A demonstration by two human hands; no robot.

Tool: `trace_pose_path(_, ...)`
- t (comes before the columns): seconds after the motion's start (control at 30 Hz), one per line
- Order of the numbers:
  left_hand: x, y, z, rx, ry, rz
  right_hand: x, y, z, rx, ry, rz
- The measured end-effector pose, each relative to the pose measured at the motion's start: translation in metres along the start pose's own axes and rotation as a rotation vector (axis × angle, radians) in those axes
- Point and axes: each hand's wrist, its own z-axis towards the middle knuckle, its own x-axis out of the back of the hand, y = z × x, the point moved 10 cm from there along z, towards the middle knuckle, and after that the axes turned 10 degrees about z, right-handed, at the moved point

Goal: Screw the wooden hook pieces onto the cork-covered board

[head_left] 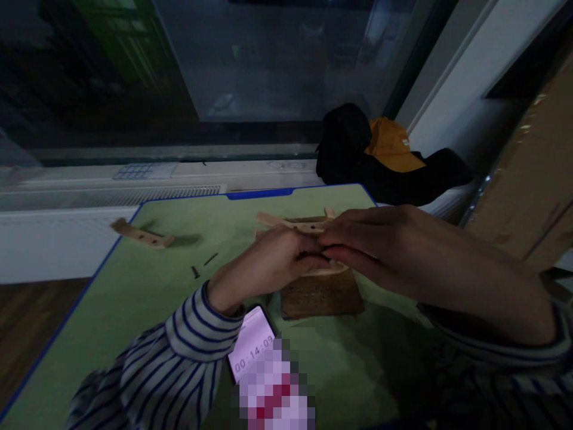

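Note:
My left hand (280, 254) and my right hand (380, 248) meet over a small brown wooden board (322, 295). Both hands have their fingers pressed together, and whatever lies between the fingertips is hidden. Just behind them shows a pale curved wooden piece (307, 227) with dark holes. The edge of another light wooden part (329, 271) peeks out beneath my fingers, above the board. I cannot tell how these parts are joined.
Left on the green table (111, 310) lies another curved wooden piece (142, 236) with two holes, near a bolt (196, 272) and a thin metal pin (210, 259). A phone (255, 340) showing a timer rests in front. Caps (394, 146) sit by the window.

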Motion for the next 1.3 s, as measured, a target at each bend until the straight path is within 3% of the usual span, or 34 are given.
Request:
trace_pose_path(0.23,0.000,0.004,-0.001,-0.021,-0.030,-0.025,0.000,0.004,0.004,-0.079,0.025,-0.108)
trace_pose_path(0.37,0.006,0.000,0.000,0.016,0.033,-0.001,-0.001,0.001,0.006,-0.043,0.034,-0.116)
trace_pose_path(0.6,0.003,-0.001,0.001,-0.002,0.036,-0.031,-0.001,-0.007,0.001,0.061,0.015,-0.017)
trace_pose_path(0.93,-0.002,-0.001,0.000,0.007,-0.040,0.024,-0.002,0.006,0.004,-0.069,0.020,-0.119)
trace_pose_path(1.13,0.005,-0.001,0.002,0.021,0.041,0.091,-0.002,0.003,0.004,-0.033,0.027,-0.086)
trace_pose_path(1.3,0.003,-0.001,0.002,0.012,0.028,0.078,0.001,-0.005,0.000,0.064,0.027,0.003)
